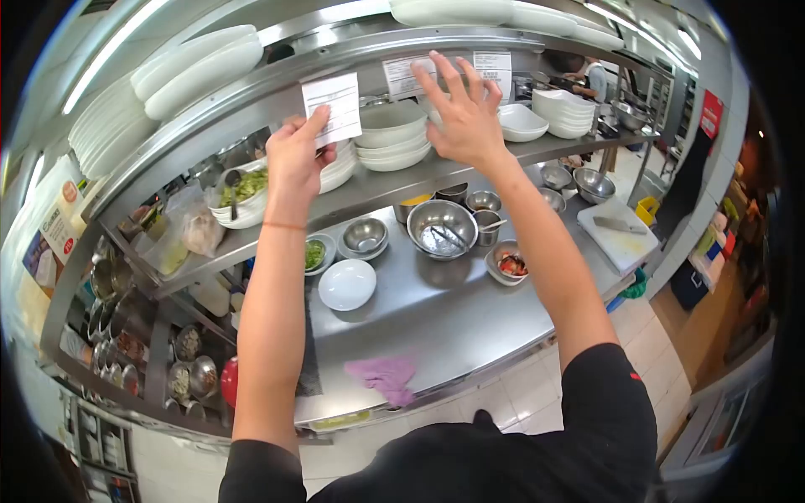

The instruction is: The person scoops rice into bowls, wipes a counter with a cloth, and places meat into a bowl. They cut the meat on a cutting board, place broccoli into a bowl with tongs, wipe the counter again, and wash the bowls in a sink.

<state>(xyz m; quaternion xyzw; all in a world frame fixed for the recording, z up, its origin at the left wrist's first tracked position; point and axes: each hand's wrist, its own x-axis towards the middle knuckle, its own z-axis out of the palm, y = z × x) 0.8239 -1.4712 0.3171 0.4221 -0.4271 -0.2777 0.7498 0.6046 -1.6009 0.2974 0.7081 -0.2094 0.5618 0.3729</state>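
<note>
My left hand (295, 155) is raised to the shelf and pinches a printed paper slip (332, 107) between thumb and fingers. My right hand (466, 117), fingers spread, reaches up in front of the upper shelf edge and holds nothing. Behind its fingertips hangs a second printed slip (402, 78), partly covered by the hand. A third slip (495, 71) hangs just right of it. Between my hands stands a stack of white square bowls (391, 138) on the shelf, and more white bowls (563, 111) are stacked to the right.
On the steel counter (360, 335) below are a white bowl (347, 285), a large metal bowl (423, 216) with tongs, and a purple cloth (384, 377). A knife (619, 225) lies on the white cutting board (633, 246) at right. Another person (595, 81) stands beyond the shelf.
</note>
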